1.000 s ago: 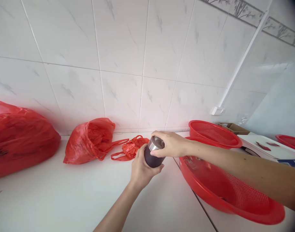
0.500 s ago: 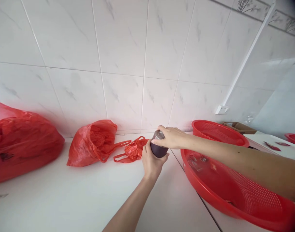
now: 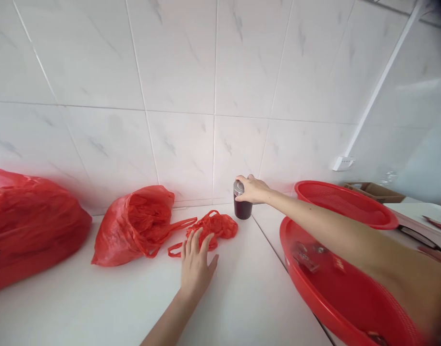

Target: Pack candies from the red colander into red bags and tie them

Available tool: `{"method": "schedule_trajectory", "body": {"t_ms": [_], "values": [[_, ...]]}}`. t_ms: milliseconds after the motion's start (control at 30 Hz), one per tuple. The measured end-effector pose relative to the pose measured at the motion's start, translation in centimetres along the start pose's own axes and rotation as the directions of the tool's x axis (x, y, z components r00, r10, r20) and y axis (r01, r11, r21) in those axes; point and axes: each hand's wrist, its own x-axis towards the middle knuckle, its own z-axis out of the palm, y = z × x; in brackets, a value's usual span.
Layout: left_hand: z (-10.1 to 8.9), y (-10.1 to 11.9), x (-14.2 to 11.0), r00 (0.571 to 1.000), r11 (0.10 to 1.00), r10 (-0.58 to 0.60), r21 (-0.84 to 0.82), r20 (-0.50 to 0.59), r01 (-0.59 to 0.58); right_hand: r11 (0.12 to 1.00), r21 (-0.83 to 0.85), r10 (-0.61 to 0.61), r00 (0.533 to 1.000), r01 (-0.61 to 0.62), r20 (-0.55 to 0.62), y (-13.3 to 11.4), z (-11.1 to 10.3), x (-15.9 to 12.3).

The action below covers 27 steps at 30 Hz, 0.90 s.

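Observation:
A dark jar with a silver lid (image 3: 242, 204) stands upright on the white counter (image 3: 97, 298) close to the tiled wall. My right hand (image 3: 253, 189) reaches across and grips its lid from above. My left hand (image 3: 195, 262) is free, fingers spread, hovering over the counter with its fingertips at the edge of a small crumpled red plastic bag (image 3: 215, 227).
A fuller red plastic bag (image 3: 137, 225) lies left of the small one, and a large red bag (image 3: 29, 226) fills the far left. Two red mesh baskets (image 3: 350, 298) (image 3: 345, 204) sit on the right under my forearm. A cardboard box (image 3: 377, 191) is at the back right.
The jar moved away from me and now stands by the wall under my right hand. My left hand let go of it and dropped back, open, beside the small red bag.

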Motion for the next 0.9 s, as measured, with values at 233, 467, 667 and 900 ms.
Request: {"method": "schedule_trajectory", "body": {"t_ms": [233, 467, 667, 900], "values": [[1.0, -2.6, -1.4, 0.995, 0.992, -0.004, 0.124, 0.095, -0.008, 0.994, 0.061, 0.094, 0.995, -0.092, -0.032, 1.8, 3.9, 6.4], [1.1, -3.0, -0.8, 0.987, 0.999, -0.026, 0.050, 0.159, 0.018, 0.994, 0.050, 0.104, 0.983, -0.098, -0.148, 0.9, 4.9, 6.6], [1.3, -3.2, -1.2, 0.985, 0.998, -0.008, 0.068, 0.171, -0.004, 0.980, -0.051, -0.178, 0.961, 0.192, 0.210, -4.4, 7.7, 0.7], [1.5, -2.9, -0.7, 0.990, 0.998, 0.011, 0.062, 0.139, -0.020, 0.991, 0.032, -0.135, 0.931, 0.132, 0.339, -2.6, 5.2, -1.9]]}}
